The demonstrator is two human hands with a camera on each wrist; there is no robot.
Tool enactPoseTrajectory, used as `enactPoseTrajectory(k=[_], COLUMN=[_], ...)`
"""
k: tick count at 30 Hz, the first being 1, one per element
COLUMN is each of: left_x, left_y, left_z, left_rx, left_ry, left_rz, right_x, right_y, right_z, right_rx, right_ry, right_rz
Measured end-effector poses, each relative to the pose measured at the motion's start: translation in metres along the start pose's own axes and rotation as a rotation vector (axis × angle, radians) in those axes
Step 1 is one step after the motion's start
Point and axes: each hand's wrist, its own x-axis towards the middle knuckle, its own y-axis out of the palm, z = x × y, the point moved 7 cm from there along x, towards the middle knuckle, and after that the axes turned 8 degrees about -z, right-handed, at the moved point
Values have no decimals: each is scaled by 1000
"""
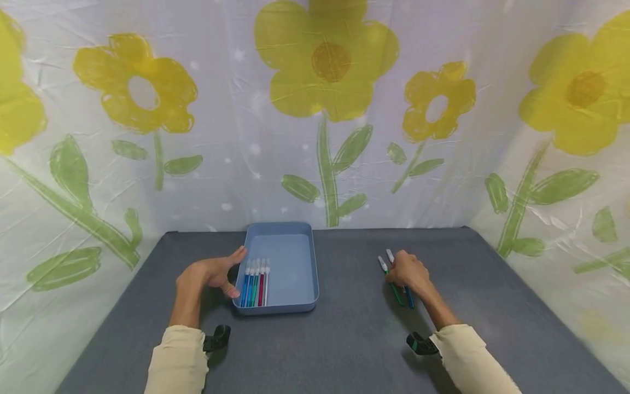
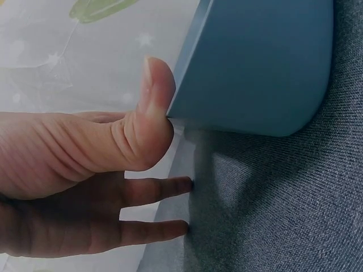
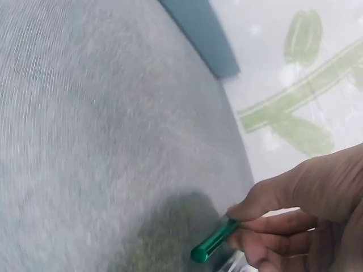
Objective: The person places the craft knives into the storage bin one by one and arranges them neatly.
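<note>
A blue tray (image 1: 290, 273) stands left of the middle, with several slim white-topped markers (image 1: 255, 284) side by side along its left wall. My left hand (image 1: 211, 274) is at the tray's left side. Its thumb (image 2: 153, 113) touches the rim at the near corner, and the other fingers stretch out past the side. Over to the right, my right hand (image 1: 407, 271) pinches a green marker (image 3: 214, 242) between thumb and fingers, its green end pointing down toward the table. A blue marker (image 1: 409, 298) lies under that hand, partly hidden by it.
The dark grey tabletop (image 1: 339, 350) reaches back to a hanging flowered sheet (image 1: 236, 137), which also closes off both sides. Grey table surface lies between the tray and the right hand. Each wrist bears a black camera (image 1: 420, 345).
</note>
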Motion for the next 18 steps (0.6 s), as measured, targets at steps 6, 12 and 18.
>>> enactPoseTrajectory(k=[6,12,18], left_x=[0,2,0], left_y=[-1,0,-2], left_z=[-1,-1,-1], left_rx=[1,-1,-9], left_ry=[8,5,15], left_rz=[2,19,0], right_x=[-7,-14,-17], right_y=[-7,-13,-5], right_z=[20,48,85], right_rx=[90,194,329], right_ry=[-23,-85,-141], right_rz=[8,10,13])
